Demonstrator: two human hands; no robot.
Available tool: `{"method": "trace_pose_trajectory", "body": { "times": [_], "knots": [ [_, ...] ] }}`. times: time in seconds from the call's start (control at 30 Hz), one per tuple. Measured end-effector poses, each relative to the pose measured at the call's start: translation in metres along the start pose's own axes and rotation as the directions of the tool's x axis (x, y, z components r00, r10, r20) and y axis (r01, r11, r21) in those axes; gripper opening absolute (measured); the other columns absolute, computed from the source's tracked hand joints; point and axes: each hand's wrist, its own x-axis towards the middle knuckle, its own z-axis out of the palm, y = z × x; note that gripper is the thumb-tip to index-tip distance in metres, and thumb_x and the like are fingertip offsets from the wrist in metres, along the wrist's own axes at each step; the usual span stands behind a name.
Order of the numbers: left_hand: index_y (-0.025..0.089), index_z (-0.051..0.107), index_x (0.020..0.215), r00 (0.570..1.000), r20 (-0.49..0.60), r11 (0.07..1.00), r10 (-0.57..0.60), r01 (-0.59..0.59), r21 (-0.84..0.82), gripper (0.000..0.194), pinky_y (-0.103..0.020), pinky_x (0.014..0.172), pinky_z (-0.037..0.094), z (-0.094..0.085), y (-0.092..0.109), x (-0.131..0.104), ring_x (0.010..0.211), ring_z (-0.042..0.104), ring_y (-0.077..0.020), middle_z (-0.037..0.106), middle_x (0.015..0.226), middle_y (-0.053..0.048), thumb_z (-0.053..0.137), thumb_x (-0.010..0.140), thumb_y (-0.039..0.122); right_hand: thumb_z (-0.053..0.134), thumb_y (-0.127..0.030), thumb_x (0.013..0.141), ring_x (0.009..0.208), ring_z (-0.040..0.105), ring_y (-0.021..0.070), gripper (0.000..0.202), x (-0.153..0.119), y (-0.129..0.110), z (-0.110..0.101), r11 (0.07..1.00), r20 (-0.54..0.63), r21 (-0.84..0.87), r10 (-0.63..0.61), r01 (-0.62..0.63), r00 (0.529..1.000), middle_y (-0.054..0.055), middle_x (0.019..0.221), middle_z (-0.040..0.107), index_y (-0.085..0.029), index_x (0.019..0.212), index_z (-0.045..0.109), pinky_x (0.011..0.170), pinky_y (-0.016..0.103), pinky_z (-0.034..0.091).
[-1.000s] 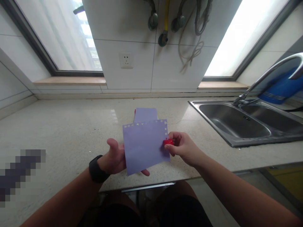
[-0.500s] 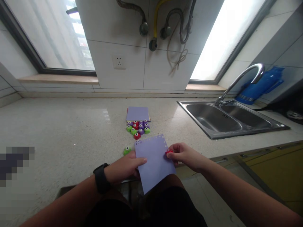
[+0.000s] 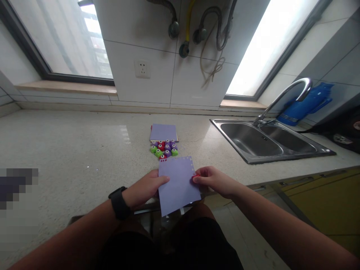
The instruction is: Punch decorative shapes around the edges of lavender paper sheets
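A light purple sheet of paper (image 3: 180,187) is held over the counter's front edge, with small punched cut-outs along its top and right edges. My left hand (image 3: 149,187) grips its left side, thumb on top and the other fingers hidden underneath. At the right edge, my right hand (image 3: 212,180) is closed on a small red craft punch (image 3: 195,176), which sits against the paper and is mostly covered by fingers. Just beyond the sheet, several purple, red and green craft punches (image 3: 167,147) stand bunched together. Behind them lies a stack of purple paper (image 3: 163,132).
A steel double sink (image 3: 250,138) with a tap (image 3: 287,92) is set into the counter (image 3: 70,150) at the right. A blue thermos flask (image 3: 306,105) leans behind it. Yellow cabinet fronts (image 3: 320,202) lie below. A socket (image 3: 142,69) is on the tiled wall.
The sheet and both hands have shifted slightly up and left in view. The green craft punch seen beside the left hand earlier is now out of sight. The red punch stays at the right edge.
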Motion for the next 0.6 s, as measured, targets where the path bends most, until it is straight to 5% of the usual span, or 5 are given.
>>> {"method": "trace_pose_trajectory", "body": {
  "times": [0.47, 0.6],
  "knots": [
    [0.013, 0.071, 0.12, 0.998, 0.027, 0.998, 0.06, -0.06, -0.007, 0.043, -0.041, 0.088, 0.055, -0.007, -0.004, 0.004, 0.095, 0.072, -0.028, 0.078, 0.105, -0.012, 0.071, 0.087, 0.04, 0.076, -0.048, 0.09, 0.058, 0.049, 0.011, 0.032, -0.001, -0.004, -0.002, 0.999, -0.03, 0.045, 0.01, -0.009, 1.0, 0.001, 0.068, 0.062, -0.016, 0.093, 0.074, 0.053, 0.026, 0.03],
    [0.012, 0.07, 0.123, 0.996, 0.019, 0.996, 0.082, -0.081, -0.026, 0.043, -0.042, 0.092, 0.055, -0.01, -0.004, 0.007, 0.098, 0.073, -0.028, 0.078, 0.112, -0.013, 0.069, 0.088, 0.037, 0.071, -0.044, 0.092, 0.067, 0.057, 0.0124, 0.03, -0.003, 0.002, -0.009, 0.99, -0.079, 0.138, 0.017, -0.006, 0.997, 0.006, 0.087, 0.072, -0.016, 0.1, 0.077, 0.061, 0.026, 0.04]
  ]
}}
